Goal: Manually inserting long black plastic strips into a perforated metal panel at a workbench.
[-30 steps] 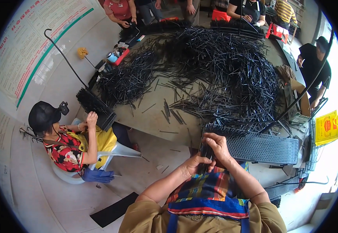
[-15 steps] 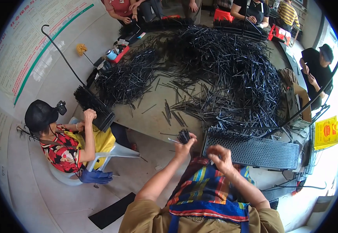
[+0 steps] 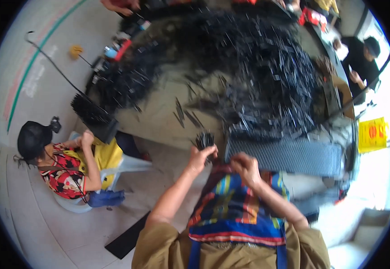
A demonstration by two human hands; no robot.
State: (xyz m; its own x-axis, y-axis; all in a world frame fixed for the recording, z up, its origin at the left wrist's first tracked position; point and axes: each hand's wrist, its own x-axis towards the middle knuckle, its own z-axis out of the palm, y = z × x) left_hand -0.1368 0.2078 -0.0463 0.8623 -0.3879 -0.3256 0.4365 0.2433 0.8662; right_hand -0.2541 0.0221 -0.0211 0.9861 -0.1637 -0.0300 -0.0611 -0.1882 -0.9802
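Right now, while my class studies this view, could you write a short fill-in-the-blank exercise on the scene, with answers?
The left hand holds a bundle of thin strips coloured ____.
The bag at the far right is mostly ____.
The seated co-worker is on the camera wearer's ____ side.

Missing words: black; yellow; left.

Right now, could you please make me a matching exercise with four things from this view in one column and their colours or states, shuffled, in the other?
1. left hand
2. long flat board
3. hanging bag
4. camera wearer's apron

A. yellow
B. multicoloured checks
C. holding a bundle of black strips
D. grey-blue

Pairs: 1-C, 2-D, 3-A, 4-B
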